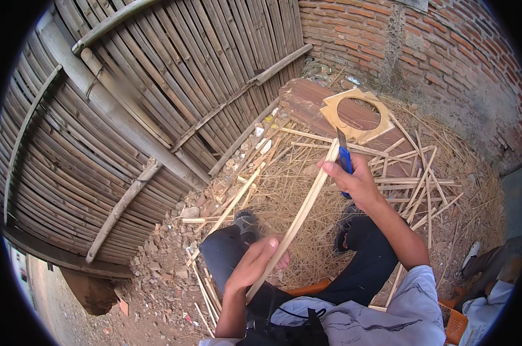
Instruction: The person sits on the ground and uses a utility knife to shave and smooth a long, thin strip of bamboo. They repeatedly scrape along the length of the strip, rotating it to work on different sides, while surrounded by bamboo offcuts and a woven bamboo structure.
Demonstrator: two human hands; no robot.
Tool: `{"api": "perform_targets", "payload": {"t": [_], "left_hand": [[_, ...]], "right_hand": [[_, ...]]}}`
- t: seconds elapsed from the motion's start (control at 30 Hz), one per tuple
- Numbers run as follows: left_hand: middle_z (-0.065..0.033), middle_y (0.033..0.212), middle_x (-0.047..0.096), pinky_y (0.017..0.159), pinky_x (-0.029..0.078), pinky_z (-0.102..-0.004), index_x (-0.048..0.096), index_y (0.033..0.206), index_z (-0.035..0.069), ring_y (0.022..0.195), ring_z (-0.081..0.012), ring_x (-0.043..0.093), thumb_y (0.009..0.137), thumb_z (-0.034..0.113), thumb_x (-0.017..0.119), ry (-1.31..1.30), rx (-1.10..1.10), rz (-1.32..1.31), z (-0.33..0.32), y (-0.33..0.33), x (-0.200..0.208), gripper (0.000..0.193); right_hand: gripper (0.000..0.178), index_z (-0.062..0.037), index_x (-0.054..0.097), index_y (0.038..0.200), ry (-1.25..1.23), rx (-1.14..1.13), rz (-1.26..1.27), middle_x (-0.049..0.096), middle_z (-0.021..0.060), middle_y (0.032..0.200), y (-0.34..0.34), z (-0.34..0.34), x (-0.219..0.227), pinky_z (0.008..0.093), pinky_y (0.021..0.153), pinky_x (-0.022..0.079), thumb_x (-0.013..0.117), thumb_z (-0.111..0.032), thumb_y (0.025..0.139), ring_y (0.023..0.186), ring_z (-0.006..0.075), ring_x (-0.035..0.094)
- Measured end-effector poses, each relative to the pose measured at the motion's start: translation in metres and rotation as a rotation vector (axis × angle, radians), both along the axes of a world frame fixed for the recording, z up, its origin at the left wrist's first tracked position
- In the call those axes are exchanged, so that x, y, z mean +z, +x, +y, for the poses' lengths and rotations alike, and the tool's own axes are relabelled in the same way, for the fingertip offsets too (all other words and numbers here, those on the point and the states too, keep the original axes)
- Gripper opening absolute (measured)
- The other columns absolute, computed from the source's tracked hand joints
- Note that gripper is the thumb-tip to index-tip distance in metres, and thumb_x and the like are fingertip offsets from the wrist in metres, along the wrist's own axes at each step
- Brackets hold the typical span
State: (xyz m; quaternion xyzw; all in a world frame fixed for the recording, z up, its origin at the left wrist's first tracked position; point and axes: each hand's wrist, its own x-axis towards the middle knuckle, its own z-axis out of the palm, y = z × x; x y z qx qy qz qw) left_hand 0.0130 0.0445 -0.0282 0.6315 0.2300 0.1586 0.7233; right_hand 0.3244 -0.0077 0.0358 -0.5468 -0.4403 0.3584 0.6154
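Observation:
A long pale bamboo strip (pixel 300 218) slants across my lap, its top end leaning right. My left hand (pixel 254 260) is closed around its lower part, with the thumb lying along the near side. Close to the top end, my right hand (pixel 359 181) grips a blue utility knife (pixel 346 164), blade out and pointing up. The blade is beside the strip's tip; I cannot tell whether it touches. My right thumb presses against the strip. Some fingers of both hands are hidden.
Cut bamboo strips (pixel 418 183) and shavings (pixel 301 254) litter the ground. Ahead lies a brown board (pixel 307 99) bearing a wooden panel with a round hole (pixel 336 112). A bamboo wall (pixel 157 75) stands left, a brick wall (pixel 353 34) behind. Another person's leg (pixel 483 262) shows at right.

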Motion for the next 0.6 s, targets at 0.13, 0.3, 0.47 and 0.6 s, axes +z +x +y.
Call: {"api": "perform_targets", "payload": {"t": [0.13, 0.3, 0.47, 0.6], "left_hand": [[-0.0109, 0.096, 0.073, 0.061, 0.054, -0.0275, 0.069, 0.129, -0.006, 0.069, -0.0127, 0.064, 0.12, 0.038, 0.043, -0.146, 0.075, -0.003, -0.002, 0.028, 0.03, 0.052], [-0.0087, 0.095, 0.072, 0.055, 0.043, -0.0243, 0.075, 0.12, -0.006, 0.061, -0.0073, 0.053, 0.117, 0.032, 0.055, -0.25, 0.148, -0.049, -0.004, 0.037, 0.027, 0.043], [0.0, 0.079, 0.064, 0.053, 0.035, -0.0245, 0.078, 0.115, -0.004, 0.056, -0.0042, 0.044, 0.117, 0.031, 0.057, -0.132, 0.325, -0.064, -0.01, 0.037, 0.038, 0.042], [0.0011, 0.079, 0.064, 0.053, 0.035, -0.023, 0.079, 0.116, -0.003, 0.058, -0.0029, 0.044, 0.117, 0.029, 0.056, -0.006, 0.344, -0.054, -0.012, 0.039, 0.052, 0.039]], "right_hand": [[0.032, 0.0012, 0.077, 0.12, 0.034, -0.008, -0.032, 0.045, -0.0112, 0.065, -0.005, 0.0, -0.002, 0.0244, 0.048, 0.022, 0.076, -0.027, 0.105, 0.051, 0.0002, 0.033], [0.038, 0.0016, 0.076, 0.119, 0.146, -0.098, -0.129, 0.076, 0.0038, 0.094, -0.015, -0.005, 0.008, 0.0278, 0.072, 0.051, 0.075, -0.034, 0.105, 0.08, 0.0091, 0.066], [0.035, 0.0004, 0.069, 0.112, 0.168, -0.134, -0.591, 0.073, 0.0102, 0.088, -0.023, -0.022, 0.013, 0.032, 0.069, 0.055, 0.072, -0.034, 0.106, 0.076, 0.0175, 0.071], [0.032, -0.0068, 0.073, 0.107, 0.386, -0.144, -1.031, 0.072, 0.008, 0.086, -0.04, -0.023, 0.001, 0.0371, 0.058, 0.056, 0.079, -0.037, 0.099, 0.069, 0.0251, 0.074]]}}
